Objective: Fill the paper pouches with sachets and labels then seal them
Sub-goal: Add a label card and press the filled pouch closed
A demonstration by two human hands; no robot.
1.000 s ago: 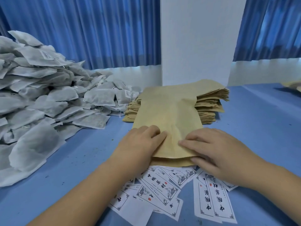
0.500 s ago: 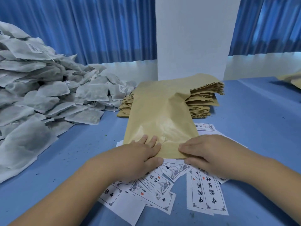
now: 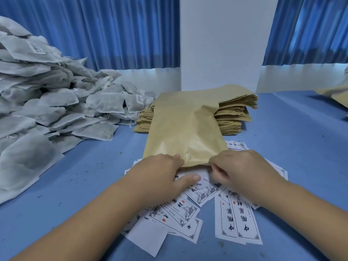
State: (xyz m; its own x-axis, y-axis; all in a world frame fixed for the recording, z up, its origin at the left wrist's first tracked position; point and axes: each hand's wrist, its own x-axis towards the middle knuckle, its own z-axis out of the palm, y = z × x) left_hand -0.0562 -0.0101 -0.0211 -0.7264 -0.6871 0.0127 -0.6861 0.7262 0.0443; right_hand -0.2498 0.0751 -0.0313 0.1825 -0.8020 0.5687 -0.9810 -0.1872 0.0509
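Note:
A tan paper pouch (image 3: 185, 136) lies bulging on the blue table, its far end leaning on a stack of flat pouches (image 3: 233, 115). My left hand (image 3: 162, 178) grips the pouch's near left corner, fingers tucked under it and thumb stretched over the labels. My right hand (image 3: 239, 170) pinches the near right corner with curled fingers. White printed labels (image 3: 237, 219) lie scattered under and in front of both hands. A big heap of grey-white sachets (image 3: 47, 102) fills the left side.
A white pillar (image 3: 222, 44) stands behind the pouch stack, with blue curtains on both sides. More tan pouches (image 3: 337, 95) show at the far right edge. Bare blue table (image 3: 301, 147) lies to the right.
Both hands slid back toward me along the pouch to its near edge. The left fingers went from lying flat on top to tucking under the corner, and the right fingers curled into a pinch.

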